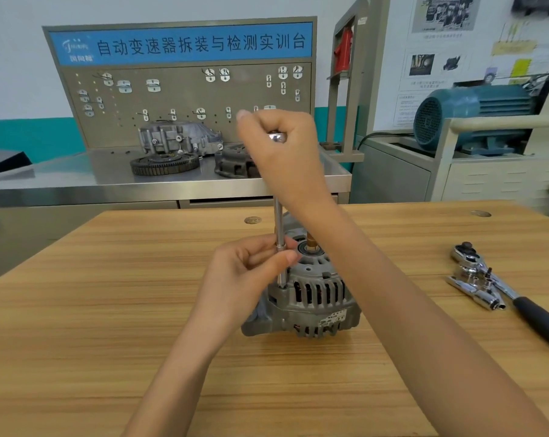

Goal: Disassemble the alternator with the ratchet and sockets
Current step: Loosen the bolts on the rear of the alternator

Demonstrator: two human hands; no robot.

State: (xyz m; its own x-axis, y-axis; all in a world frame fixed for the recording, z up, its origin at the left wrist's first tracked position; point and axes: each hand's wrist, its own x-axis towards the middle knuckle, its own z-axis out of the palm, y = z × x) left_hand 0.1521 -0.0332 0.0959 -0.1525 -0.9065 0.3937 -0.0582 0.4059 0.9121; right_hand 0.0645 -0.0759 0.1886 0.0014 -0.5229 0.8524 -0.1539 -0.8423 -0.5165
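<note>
A grey alternator stands on the wooden table with its shaft end up. A long chrome extension bar with a socket at its foot stands upright on a bolt at the housing's left rim. My right hand grips the bar's top end from above. My left hand pinches the bar low down, at the socket joint, between thumb and fingers. The ratchet with a black handle lies on the table at the right, untouched.
Loose chrome sockets lie beside the ratchet. Behind the table stands a steel bench with gearbox parts, a toothed ring and a pegboard. A teal electric motor sits on a cabinet at the back right.
</note>
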